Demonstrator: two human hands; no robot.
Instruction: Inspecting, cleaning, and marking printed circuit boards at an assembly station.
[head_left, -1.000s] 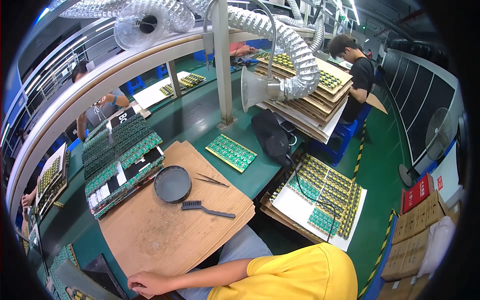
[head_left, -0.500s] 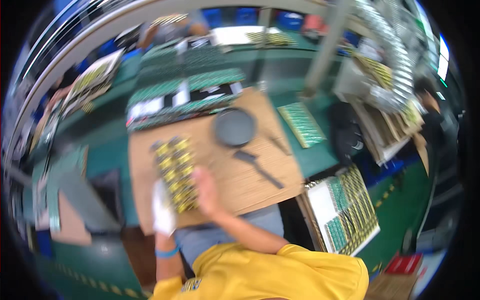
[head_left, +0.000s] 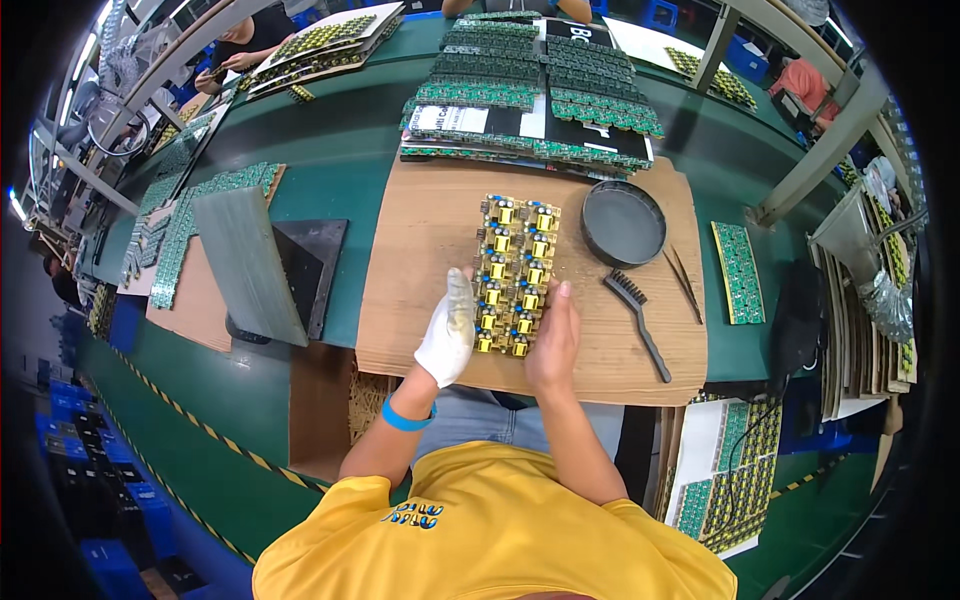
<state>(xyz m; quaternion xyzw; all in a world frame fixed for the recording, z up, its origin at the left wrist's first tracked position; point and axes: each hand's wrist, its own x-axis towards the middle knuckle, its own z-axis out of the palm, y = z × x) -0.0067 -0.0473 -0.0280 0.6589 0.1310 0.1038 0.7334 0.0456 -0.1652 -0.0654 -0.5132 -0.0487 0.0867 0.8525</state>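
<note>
A panel of circuit boards (head_left: 516, 275) with rows of yellow transformers, component side up, is held between my two hands above a cardboard sheet (head_left: 410, 260). My left hand (head_left: 448, 332), in a white glove, grips its left edge with the thumb pointing up. At the lower right edge my bare right hand (head_left: 556, 340) clasps the panel; its fingers underneath are hidden. To the right of the panel lie a round black dish (head_left: 623, 222), a black brush (head_left: 640, 322) with its bristles toward the dish, and a pair of tweezers (head_left: 684, 285).
Stacked green circuit boards (head_left: 590, 100) stand behind the cardboard. A green panel (head_left: 738, 272) lies on the bench at right. On the left stands a tilted grey plate (head_left: 250, 265) on a black base. Another person's hands (head_left: 238, 62) work at far left.
My head has turned left, so the bench appears shifted rightward and sharper. The panel, tilted and blurred earlier, is now upright in view, still between both hands.
</note>
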